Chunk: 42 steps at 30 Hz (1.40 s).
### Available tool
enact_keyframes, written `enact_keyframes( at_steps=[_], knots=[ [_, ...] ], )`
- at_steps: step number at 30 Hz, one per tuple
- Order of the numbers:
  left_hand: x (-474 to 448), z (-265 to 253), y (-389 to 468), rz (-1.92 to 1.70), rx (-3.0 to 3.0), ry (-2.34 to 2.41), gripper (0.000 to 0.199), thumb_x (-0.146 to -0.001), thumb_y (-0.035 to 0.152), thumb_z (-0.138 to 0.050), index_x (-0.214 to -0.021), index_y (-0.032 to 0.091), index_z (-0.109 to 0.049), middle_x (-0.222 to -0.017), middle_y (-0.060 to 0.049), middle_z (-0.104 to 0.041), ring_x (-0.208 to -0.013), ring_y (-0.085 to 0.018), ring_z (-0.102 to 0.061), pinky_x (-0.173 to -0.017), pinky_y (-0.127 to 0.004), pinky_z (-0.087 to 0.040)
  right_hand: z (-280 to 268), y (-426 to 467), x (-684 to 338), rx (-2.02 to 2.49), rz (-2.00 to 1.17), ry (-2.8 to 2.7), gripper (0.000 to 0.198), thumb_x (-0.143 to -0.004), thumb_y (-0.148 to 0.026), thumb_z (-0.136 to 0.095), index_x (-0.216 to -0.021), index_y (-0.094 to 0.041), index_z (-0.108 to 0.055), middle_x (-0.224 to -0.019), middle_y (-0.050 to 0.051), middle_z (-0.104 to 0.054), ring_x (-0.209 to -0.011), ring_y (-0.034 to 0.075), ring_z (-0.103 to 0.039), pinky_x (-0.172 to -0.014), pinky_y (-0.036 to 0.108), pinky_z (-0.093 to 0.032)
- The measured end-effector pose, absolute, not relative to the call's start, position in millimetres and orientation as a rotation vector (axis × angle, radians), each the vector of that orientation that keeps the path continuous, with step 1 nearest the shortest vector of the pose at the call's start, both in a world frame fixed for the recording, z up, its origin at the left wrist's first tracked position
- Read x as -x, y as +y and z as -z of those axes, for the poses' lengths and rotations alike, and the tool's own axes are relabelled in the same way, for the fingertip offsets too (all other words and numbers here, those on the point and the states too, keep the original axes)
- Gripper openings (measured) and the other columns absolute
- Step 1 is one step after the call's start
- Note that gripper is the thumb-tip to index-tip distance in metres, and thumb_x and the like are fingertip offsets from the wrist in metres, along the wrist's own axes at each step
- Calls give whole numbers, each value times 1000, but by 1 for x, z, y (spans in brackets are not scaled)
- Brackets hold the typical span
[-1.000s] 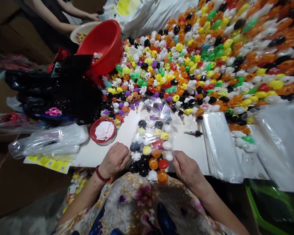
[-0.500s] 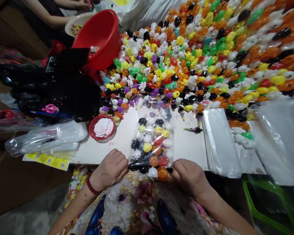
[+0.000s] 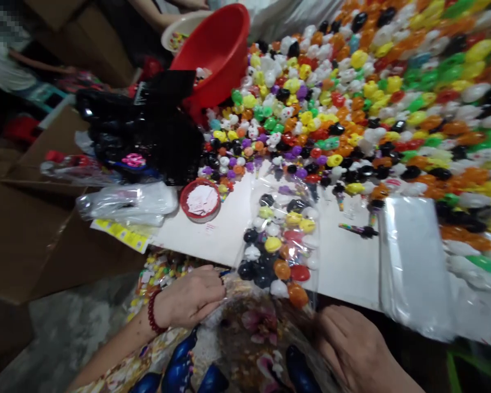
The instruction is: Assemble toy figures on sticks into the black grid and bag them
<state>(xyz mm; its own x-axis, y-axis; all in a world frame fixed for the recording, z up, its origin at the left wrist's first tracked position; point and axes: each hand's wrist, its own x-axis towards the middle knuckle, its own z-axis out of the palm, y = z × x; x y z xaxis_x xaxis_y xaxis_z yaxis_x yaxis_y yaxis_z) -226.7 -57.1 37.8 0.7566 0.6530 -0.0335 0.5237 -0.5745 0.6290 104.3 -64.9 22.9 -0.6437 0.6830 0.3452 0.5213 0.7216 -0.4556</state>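
Note:
A clear plastic bag [image 3: 284, 234] filled with small colored toy pieces lies on the white tabletop in front of me. Its near end hangs over the edge toward my lap. My left hand [image 3: 192, 297], with a red bead bracelet at the wrist, is closed at the bag's near left side. At the near right, my right hand [image 3: 349, 341] is closed on the loose film, slightly blurred. See-through plastic stretches between both hands over my flowered clothing [image 3: 253, 327]. Black, white, yellow, red and orange pieces show through the bag. The fingertips of both hands are hidden.
A large heap of colored toy pieces [image 3: 352, 103] covers the back and right. A red tub [image 3: 216, 60], black plastic bags [image 3: 147, 131] and a red basket of paper slips [image 3: 200, 200] stand left. Flat clear bags [image 3: 415, 262] lie right. A person's arm [image 3: 157, 13] is at the back.
My view has turned left, so the table's things sit further right. Both hands have drawn closer to my body and further apart, and film now shows stretched between them.

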Motion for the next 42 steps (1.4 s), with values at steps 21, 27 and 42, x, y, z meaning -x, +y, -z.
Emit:
enact_keyframes(
  at_steps=[21, 27, 42],
  knots=[
    [242, 72, -25, -926, -1349, 2107, 22, -80, 36, -63, -70, 22, -49, -66, 2, -50, -67, -17, -50, -65, -31, -44, -16, -73, -82, 1199, -467, -2136, 15, -93, -13, -48, -101, -24, -55, -85, 5, -65, -74, 16, -65, -64, 27, -53],
    [214, 11, -60, -1179, -1175, 1606, 34, -74, 40, -73, -93, 22, -52, -80, 2, -60, -73, -12, -59, -65, -23, -48, -11, -74, -73, 1209, -444, -2120, 28, -93, -24, -57, -121, -20, -56, -100, 11, -61, -89, 22, -62, -72, 33, -56],
    [149, -32, -69, -611, -2301, 787, 24, -99, 24, -44, -111, 15, -63, -104, -11, -72, -99, -20, -67, -88, -33, -54, -15, -51, -40, 1187, -347, -1981, 30, -98, -18, -51, -68, -22, -49, -63, -1, -50, -60, 14, -50, -57, 27, -40]
  ],
)
